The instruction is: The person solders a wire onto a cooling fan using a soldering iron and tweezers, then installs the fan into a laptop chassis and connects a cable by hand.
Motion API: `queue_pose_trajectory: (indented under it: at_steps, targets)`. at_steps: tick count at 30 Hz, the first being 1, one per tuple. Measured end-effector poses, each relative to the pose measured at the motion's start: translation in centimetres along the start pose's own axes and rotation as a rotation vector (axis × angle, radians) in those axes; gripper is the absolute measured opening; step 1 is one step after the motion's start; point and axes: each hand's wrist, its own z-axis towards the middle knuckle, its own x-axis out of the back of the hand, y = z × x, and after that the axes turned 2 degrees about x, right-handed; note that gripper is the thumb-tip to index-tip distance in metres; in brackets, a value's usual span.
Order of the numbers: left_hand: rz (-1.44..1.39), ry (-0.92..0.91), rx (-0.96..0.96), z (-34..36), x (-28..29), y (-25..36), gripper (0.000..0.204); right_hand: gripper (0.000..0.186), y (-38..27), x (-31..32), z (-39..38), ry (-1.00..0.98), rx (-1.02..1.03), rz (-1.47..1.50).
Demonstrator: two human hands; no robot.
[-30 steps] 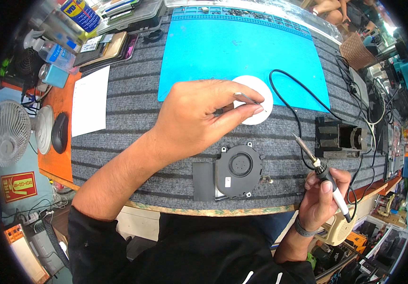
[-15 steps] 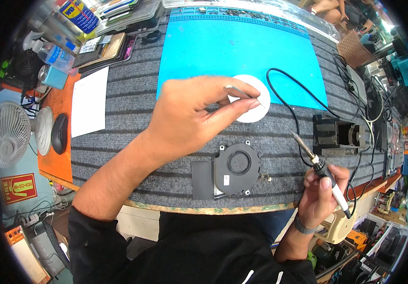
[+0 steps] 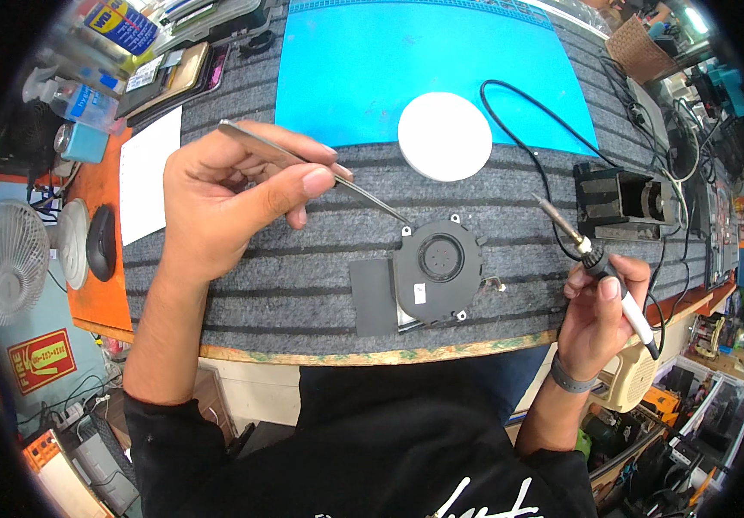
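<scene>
A thin pair of metal tweezers (image 3: 365,197) is pinched in my left hand (image 3: 217,203). Its tip points down and to the right, at the upper left corner of a black laptop cooling fan (image 3: 450,289); whether it touches the fan, I cannot tell. The fan lies flat on a grey striped mat, with a dark flap (image 3: 374,298) on its left and a short wire connector (image 3: 494,283) on its right. Over the table's front right, my right hand (image 3: 595,319) grips a soldering iron (image 3: 598,266) by its handle, with the metal tip up and to the left.
A round white disc (image 3: 445,138) lies partly on a blue work mat (image 3: 355,78) beyond the fan. The iron's black cord (image 3: 553,112) loops across that mat. A black holder box (image 3: 618,203) stands at right; white paper (image 3: 152,177) and a black mouse (image 3: 101,242) lie left.
My left hand has moved left and back from over the white disc, and the tweezers now point toward the fan. The right hand still holds the soldering iron. The view has shifted slightly.
</scene>
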Motion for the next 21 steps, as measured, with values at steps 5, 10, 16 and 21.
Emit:
queue_pose_trajectory:
  at_steps: [5,10,16,21]
  targets:
    - [-0.039,-0.108,0.02,0.3,0.0,0.1,0.013,0.033,0.2,0.2,-0.1,0.001,0.007,-0.027]
    - [-0.03,-0.165,-0.014,0.5,0.0,-0.5,0.012,0.032,0.4,0.4,-0.2,0.001,0.026,-0.065]
    - [-0.032,-0.187,-0.019,0.6,0.0,-1.2,0.013,0.032,0.6,0.4,-0.2,-0.027,0.048,-0.051]
    - [-0.026,-0.185,0.015,0.8,-0.2,-1.3,0.013,0.034,0.6,0.5,-0.2,-0.053,0.056,-0.028]
